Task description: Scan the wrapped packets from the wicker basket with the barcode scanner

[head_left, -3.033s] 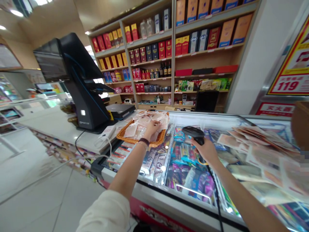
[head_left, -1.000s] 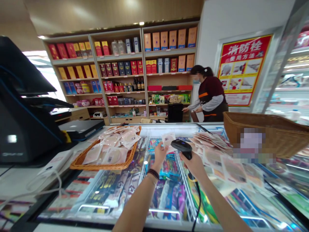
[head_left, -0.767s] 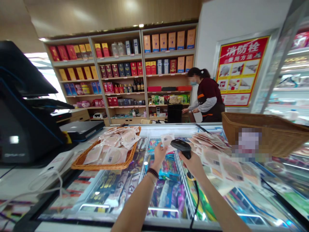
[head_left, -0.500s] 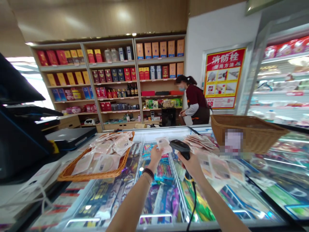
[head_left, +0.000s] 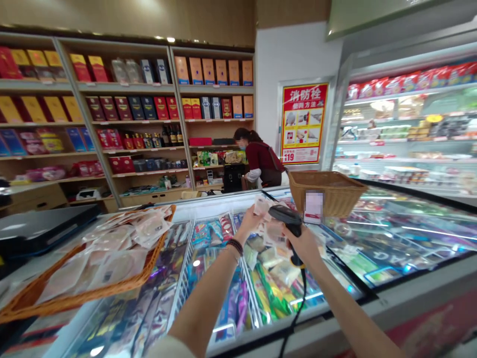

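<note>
My left hand (head_left: pixel 252 220) pinches a flat clear packet (head_left: pixel 262 205) by its edge, above the glass top of the freezer. Wrapped around the handle of a black barcode scanner (head_left: pixel 286 216), my right hand (head_left: pixel 303 243) holds it just right of that packet. The scanner's head points toward the packet, and its cable (head_left: pixel 303 293) hangs down in front. More flat packets (head_left: pixel 275 232) lie on the glass behind and below the scanner, partly hidden by it. On the left, a shallow wicker tray (head_left: pixel 156 263) bears a heap of similar packets (head_left: pixel 122 233).
A deep wicker basket (head_left: pixel 335 199) with a card on its front stands on the freezer at right. Colourful ice-cream packs (head_left: pixel 266 293) show under the glass. A co-worker (head_left: pixel 261 159) bends behind the freezer, before shelves of boxes. A black device (head_left: pixel 48 228) sits at left.
My view has turned right, so the tray, shelves and basket sit further left. Both hands have moved right over the freezer, still holding the packet and the barcode scanner.
</note>
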`<state>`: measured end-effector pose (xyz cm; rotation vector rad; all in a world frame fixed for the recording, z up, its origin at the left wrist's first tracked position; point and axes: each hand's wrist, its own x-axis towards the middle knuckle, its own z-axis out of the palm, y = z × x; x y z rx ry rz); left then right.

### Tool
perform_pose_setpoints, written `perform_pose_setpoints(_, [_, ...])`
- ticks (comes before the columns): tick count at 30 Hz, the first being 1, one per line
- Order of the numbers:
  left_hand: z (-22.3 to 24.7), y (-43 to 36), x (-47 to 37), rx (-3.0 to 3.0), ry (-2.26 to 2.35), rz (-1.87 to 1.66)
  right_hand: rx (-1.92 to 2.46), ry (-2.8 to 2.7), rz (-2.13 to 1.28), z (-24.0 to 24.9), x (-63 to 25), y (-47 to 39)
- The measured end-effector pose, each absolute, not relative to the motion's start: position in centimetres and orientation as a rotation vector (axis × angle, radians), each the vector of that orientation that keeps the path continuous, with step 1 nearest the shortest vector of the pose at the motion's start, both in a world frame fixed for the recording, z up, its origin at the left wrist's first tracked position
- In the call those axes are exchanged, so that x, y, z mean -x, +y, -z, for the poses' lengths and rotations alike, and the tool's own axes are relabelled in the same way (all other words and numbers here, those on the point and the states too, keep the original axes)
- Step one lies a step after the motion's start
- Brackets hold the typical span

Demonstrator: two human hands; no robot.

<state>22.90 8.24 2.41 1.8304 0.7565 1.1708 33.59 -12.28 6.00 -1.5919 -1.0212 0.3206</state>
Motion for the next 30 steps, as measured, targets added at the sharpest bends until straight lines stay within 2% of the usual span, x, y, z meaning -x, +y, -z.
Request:
perform_pose_setpoints(5, [-1.5, 7.3, -19.7, -2.134, 1.107, -1.167, 1.604, -1.030, -0.298, -5.8, -33.4, -12.4])
perform_pose_setpoints(11, [-1.4, 7.4, -11.2, -2.348, 1.165, -1.197, 1.488, -1.118, -0.440, -5.0, -29.4, -9.7])
perform_pose_setpoints(23, [-6.7, 6.0, 9.8, -2.300, 1.762, -1.405, 1.336, -1.415, -0.640, -5.3, -17.3, -3.6])
perform_pose_setpoints(26, [-6.5, 5.4, 13.7, -2.236, 2.032, -1.321, 1.316, -1.438, -0.715, -5.3, -15.2, -3.2])
perform_pose_setpoints(30, [-4.6, 4.8, 16.7, -2.082, 2.399, -0.975, 1.349, -1.478, -0.747, -4.5, -14.2, -3.2])
